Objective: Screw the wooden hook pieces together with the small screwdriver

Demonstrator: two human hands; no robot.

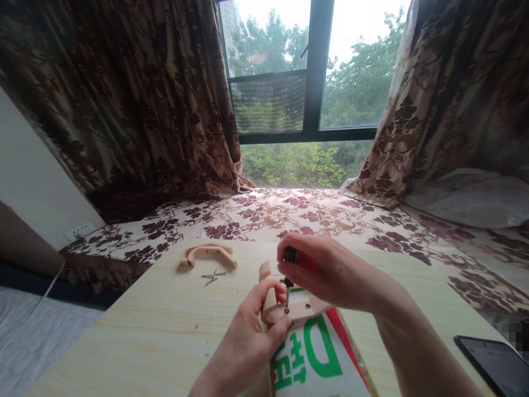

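Observation:
My right hand (334,270) is wrapped round the black and red handle of a screwdriver (288,295), which points almost straight down. Its tip meets a screw hole near the left end of a pale wooden curved piece (300,313). A second dark hole shows in the wood a little to the right. With thumb and fingers, my left hand (248,331) grips the left end of this piece from both sides. Beneath the wood lies a white, green and red printed packet (322,358). The screw head itself is too small to make out clearly.
Curved wooden pieces (212,251) rest at the table's back left, with several loose screws (212,277) in front. A phone (491,364) lies at the right edge of the wooden table (144,331). Behind are a flower-patterned window seat (273,212), curtains and a window.

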